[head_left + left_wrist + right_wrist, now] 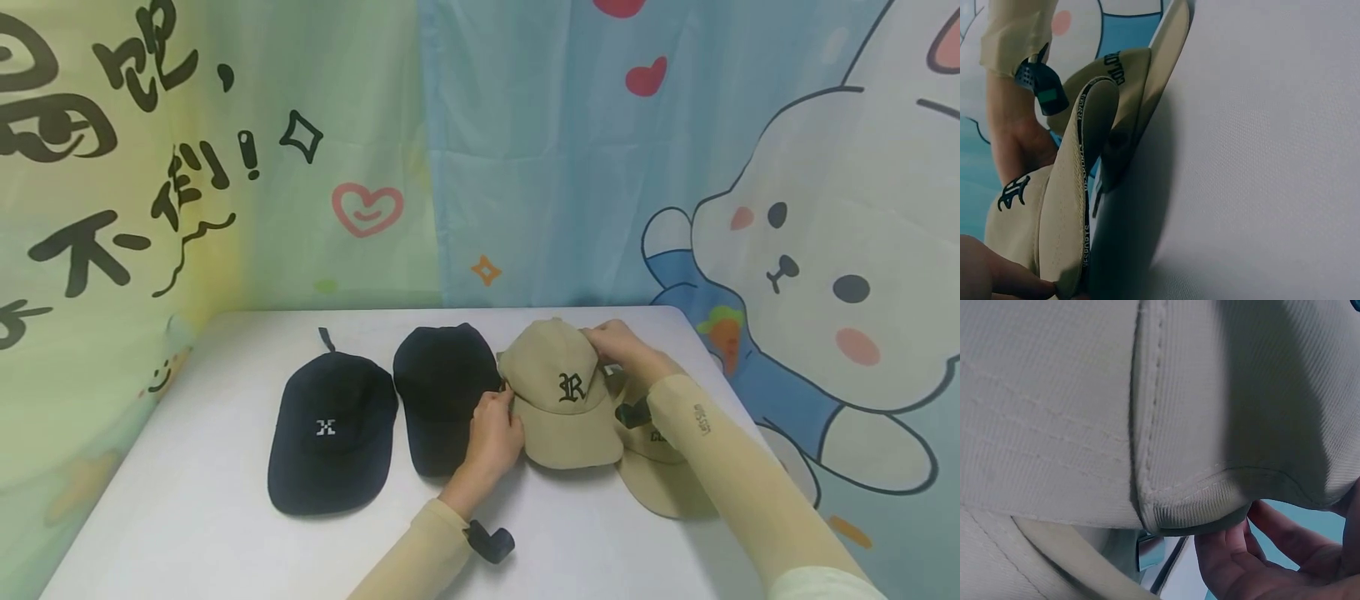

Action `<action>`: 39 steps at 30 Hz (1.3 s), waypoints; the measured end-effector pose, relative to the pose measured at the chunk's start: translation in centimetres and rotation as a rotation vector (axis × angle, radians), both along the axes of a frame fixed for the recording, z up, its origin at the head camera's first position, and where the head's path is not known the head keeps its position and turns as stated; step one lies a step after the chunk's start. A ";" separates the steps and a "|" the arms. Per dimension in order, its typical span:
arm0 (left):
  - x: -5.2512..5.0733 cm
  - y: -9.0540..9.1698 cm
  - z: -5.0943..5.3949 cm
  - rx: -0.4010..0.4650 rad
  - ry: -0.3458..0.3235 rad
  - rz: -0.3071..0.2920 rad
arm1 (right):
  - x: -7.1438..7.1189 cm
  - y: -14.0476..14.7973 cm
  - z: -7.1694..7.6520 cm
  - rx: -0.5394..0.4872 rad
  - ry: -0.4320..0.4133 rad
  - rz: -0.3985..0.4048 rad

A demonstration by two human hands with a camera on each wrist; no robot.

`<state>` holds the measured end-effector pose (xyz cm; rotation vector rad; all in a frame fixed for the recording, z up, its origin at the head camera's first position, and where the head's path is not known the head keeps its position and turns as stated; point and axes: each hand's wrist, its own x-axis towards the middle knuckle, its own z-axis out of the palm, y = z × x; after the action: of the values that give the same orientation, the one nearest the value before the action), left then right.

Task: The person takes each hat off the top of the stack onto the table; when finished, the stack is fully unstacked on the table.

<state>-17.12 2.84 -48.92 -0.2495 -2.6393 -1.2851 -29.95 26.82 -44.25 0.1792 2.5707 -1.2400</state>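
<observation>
A beige cap with a dark letter R [558, 400] is third from the left in the head view. The left hand [495, 437] pinches its brim's left edge; in the left wrist view those fingers [1019, 281] grip the brim corner, and the brim [1063, 219] stands off the surface. At the crown's upper right the right hand [626, 350] holds the cap; in the right wrist view this hand [1279, 556] has its fingertips at the fabric's lower edge [1200, 512]. Another beige cap [663, 483] lies partly under the right forearm.
On the white table [187, 500] lie a dark cap with a small white emblem [330, 442] at left and a plain black cap [442, 392] beside the left hand. A printed curtain [525, 167] hangs behind the table.
</observation>
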 end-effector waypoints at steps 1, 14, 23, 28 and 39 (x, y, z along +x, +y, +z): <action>0.0 0.1 0.0 -0.001 -0.009 -0.001 | 0.0 0.0 -0.1 0.007 0.000 0.001; 0.2 0.6 0.5 -0.012 -0.124 -0.005 | 0.4 -0.5 -0.2 0.050 -0.007 0.004; 0.0 0.6 0.8 -0.048 -0.217 -0.062 | 0.2 -0.6 -0.7 0.053 -0.006 0.023; 0.1 0.7 0.6 -0.045 -0.213 -0.060 | 0.0 -0.3 -0.9 0.058 -0.009 0.023; 0.5 0.9 0.5 -0.033 -0.209 -0.057 | 0.1 -0.7 -0.9 0.062 -0.009 0.043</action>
<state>-16.59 3.73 -48.47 -0.2062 -2.8487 -1.3547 -29.85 26.14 -45.10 0.1411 2.5928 -1.1435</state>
